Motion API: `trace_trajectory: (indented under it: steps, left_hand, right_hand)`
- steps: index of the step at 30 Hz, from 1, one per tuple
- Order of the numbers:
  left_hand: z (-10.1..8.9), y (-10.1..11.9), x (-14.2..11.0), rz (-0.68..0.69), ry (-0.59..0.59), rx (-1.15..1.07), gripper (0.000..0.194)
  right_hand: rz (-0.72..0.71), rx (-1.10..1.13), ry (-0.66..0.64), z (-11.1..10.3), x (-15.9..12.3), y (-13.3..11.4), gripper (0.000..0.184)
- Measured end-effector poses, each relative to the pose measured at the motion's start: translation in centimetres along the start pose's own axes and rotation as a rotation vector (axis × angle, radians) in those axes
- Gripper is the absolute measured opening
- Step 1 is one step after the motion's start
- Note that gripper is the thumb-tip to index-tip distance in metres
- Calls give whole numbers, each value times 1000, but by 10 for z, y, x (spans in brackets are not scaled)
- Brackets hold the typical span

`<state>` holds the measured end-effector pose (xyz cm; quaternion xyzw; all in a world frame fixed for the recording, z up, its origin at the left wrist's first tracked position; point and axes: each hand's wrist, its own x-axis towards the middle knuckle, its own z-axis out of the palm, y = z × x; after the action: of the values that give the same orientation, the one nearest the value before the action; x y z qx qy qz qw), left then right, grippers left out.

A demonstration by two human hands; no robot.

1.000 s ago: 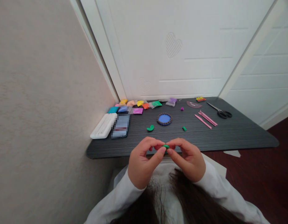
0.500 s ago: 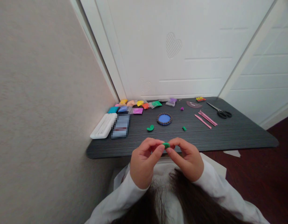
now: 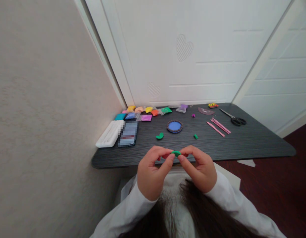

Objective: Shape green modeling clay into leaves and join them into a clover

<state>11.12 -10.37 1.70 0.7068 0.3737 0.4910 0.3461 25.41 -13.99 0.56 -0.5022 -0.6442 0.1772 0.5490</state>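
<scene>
A small flattened piece of green modelling clay [image 3: 176, 153] is pinched between both hands above the table's front edge. My left hand [image 3: 154, 172] grips its left end with thumb and forefinger, while my right hand [image 3: 199, 168] holds the right end the same way. Beyond them on the table lie a curled green clay piece [image 3: 159, 136], to the left, and a small green clay bit [image 3: 196, 136], to the right. Between these two, farther back, rests a blue clay disc [image 3: 174, 126] with a brown beaded rim.
Several bags of coloured clay [image 3: 146, 118] line the back left of the dark table [image 3: 148, 155]. A white case [image 3: 110, 134] and a phone [image 3: 128, 134] lie left. Pink modelling tools [image 3: 218, 127], scissors [image 3: 234, 118] and a purple clay bit [image 3: 193, 115] lie right.
The held green clay shows a little more between my fingertips, and my fingers have shifted slightly. Everything on the table stays where it was.
</scene>
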Motion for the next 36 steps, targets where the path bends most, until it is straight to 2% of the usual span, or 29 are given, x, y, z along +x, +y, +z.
trace_trajectory:
  steps: [9,17,22,29,36]
  left_hand:
    - [-1,-2,0,49,-23,6,8]
    - [-2,-3,1,119,20,43,3]
    - [-3,-4,3,122,-22,62,8]
    - [-3,-3,3,153,16,78,5]
    - [-4,-3,1,147,3,108,8]
  right_hand:
    - [-22,-37,7,-1,-2,0,4]
    - [-70,-81,31,-1,0,-1,4]
    - [-71,-85,32,0,-1,-2,4]
    - [-75,-81,31,-1,-1,-1,5]
    - [-76,-76,50,0,-1,1,5]
